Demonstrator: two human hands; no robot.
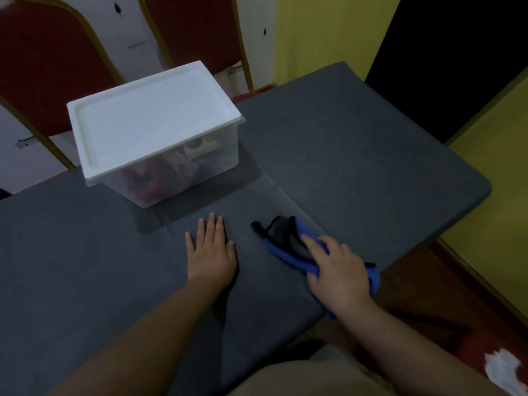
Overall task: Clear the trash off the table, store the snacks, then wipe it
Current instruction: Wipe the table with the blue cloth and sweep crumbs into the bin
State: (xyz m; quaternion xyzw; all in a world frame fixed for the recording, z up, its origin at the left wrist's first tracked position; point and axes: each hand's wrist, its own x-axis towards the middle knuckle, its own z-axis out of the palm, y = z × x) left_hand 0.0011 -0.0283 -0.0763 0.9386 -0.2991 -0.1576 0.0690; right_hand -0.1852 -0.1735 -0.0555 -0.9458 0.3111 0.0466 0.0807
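Dark grey table [357,144], rounded corner at right. On it toward the far left stands a clear storage box [160,144] with white lid closed. A blue-and-black cloth [288,244] lies near the front edge, with the left hand [211,252] flat on the surface beside it.

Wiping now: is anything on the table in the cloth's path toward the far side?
Partly. The right hand presses the blue cloth near the table's front edge. Straight ahead and to the right the surface is bare. To the left, the flat left hand and the lidded storage box beyond it block that side.
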